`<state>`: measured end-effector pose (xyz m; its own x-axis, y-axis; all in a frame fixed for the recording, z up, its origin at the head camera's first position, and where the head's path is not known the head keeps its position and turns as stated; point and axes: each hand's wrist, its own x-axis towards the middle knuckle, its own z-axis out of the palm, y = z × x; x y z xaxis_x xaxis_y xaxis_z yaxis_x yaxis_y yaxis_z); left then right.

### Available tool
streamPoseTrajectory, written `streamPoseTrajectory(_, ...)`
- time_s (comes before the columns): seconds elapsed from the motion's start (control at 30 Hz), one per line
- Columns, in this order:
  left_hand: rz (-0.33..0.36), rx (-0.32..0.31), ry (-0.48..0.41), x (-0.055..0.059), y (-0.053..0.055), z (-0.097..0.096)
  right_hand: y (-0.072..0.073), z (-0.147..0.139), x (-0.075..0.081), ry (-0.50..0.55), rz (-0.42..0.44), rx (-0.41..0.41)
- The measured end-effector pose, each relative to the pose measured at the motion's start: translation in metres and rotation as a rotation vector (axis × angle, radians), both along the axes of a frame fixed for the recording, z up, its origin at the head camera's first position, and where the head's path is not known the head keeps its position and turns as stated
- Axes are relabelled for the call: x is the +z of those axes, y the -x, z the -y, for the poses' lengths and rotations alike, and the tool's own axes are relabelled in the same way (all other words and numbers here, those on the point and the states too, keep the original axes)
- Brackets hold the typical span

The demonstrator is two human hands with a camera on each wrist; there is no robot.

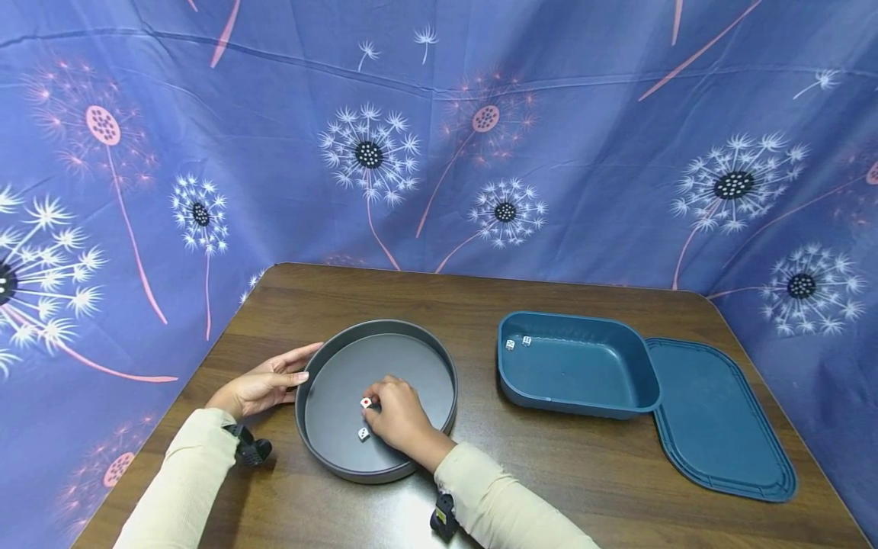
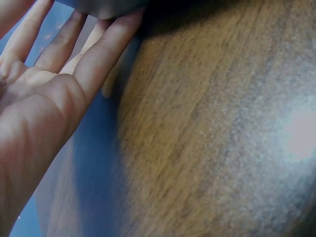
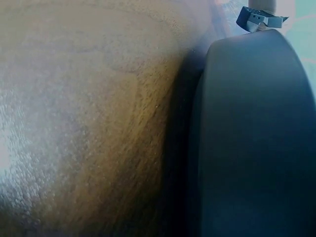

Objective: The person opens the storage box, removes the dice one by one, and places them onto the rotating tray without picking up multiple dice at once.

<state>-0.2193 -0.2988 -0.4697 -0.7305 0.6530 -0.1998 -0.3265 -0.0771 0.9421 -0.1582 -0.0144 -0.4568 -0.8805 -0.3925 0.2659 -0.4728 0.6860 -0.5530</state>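
Note:
A round dark grey cake pan (image 1: 411, 351) stands on the wooden table, its outer wall (image 3: 256, 138) filling the right side of the right wrist view. My left hand (image 1: 264, 387) rests against the pan's left side with fingers extended; in the left wrist view its fingertips meet the pan's edge (image 2: 106, 7). Reaching inside the pan, my right hand (image 1: 400, 414) pinches a white die with a red dot (image 1: 366, 402) between thumb and fingers. Another white die (image 1: 363, 434) lies on the pan floor, just below that hand in the head view.
Right of the pan sits a blue rectangular container (image 1: 576, 400), with two white dice, one die (image 1: 510, 345) and another die (image 1: 527, 341), at its left end. Its blue lid (image 1: 727, 427) lies farther right, beside the container. A blue dandelion-print cloth (image 1: 439, 152) hangs behind the table (image 1: 473, 305).

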Motion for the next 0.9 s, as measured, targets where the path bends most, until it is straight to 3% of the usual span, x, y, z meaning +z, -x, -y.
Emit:
streamPoseTrajectory(0.53,-0.032,-0.014,0.005,-0.002,0.001,0.0,0.001,-0.001,0.0,-0.016,-0.029,0.005)
streamPoseTrajectory(0.9,-0.018,0.007,0.032,-0.002,0.002,0.001,0.01,-0.014,0.015,0.091,0.056,0.004)
